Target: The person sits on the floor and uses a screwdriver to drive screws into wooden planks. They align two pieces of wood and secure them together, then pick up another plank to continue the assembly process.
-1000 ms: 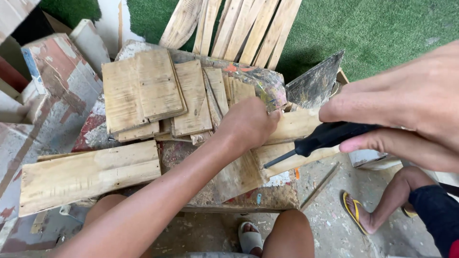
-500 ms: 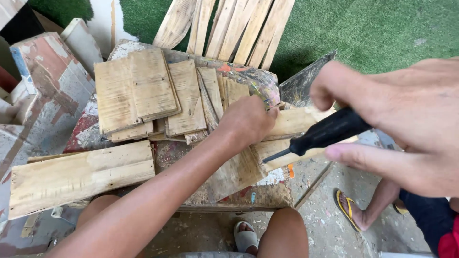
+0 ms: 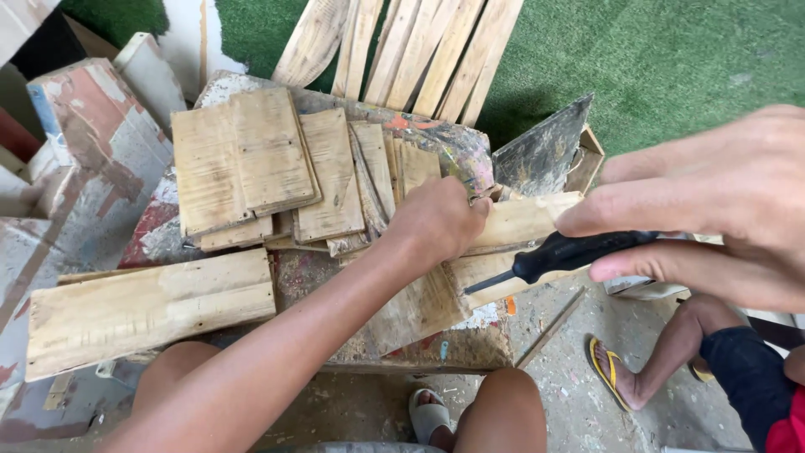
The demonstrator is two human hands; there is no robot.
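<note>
My left hand (image 3: 438, 220) reaches across a paint-stained work surface (image 3: 436, 344) and is closed on a small metal piece at the end of a wooden plank (image 3: 524, 222). That plank lies over a second one (image 3: 490, 275). My right hand (image 3: 721, 210), close to the camera at the right, grips a screwdriver (image 3: 558, 256) by its black handle; the thin shaft points left and down toward the planks. Short flat boards (image 3: 243, 164) lie stacked behind my left hand.
A long plank (image 3: 147, 306) lies at the front left. Several slats (image 3: 402, 50) lean on green turf (image 3: 671, 59) at the back. Another person's leg and sandalled foot (image 3: 616, 377) stand at the lower right. My knees and a sandal (image 3: 432, 415) show below.
My right hand with the screwdriver has swung from raised back down, the handle levelling out. My left hand stays on the plank's end.
</note>
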